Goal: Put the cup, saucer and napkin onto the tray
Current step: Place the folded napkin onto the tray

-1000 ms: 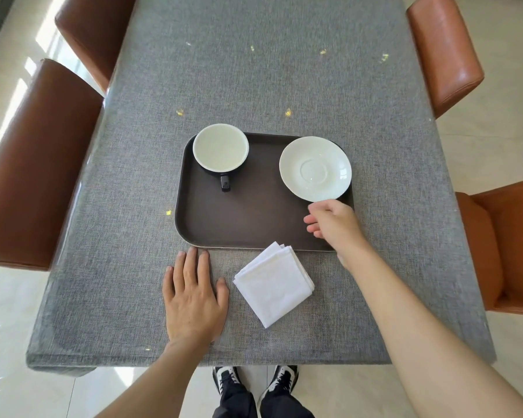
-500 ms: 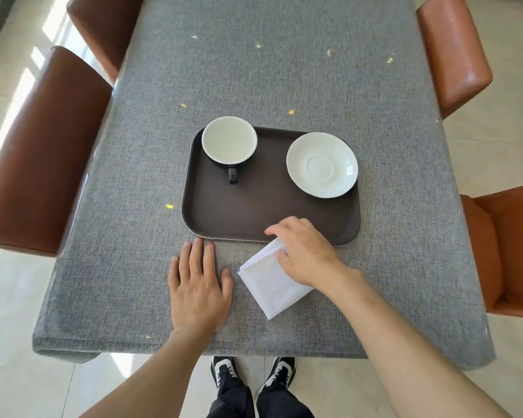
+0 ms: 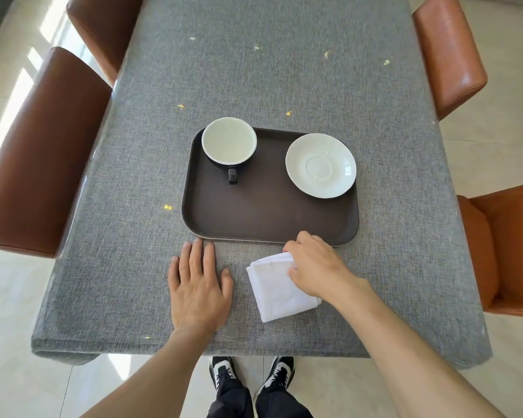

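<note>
Since the preceding frame, right hand has curled tighter onto the far corner of the napkin; the left hand has not shifted. Tray: just beyond both hands, stiff, near edge almost touching the left fingertips. Saucer: on the tray, ahead of the right hand; fragile. Cup: on the tray, ahead of the left hand; fragile. Napkin: on the tablecloth between the hands, off the tray. It is probably light, soft and limp, and its folded layers may splay. Right fingers appear closed on it, the pinch itself hidden; take all layers at that corner. Left hand lies flat, open, empty.
</note>
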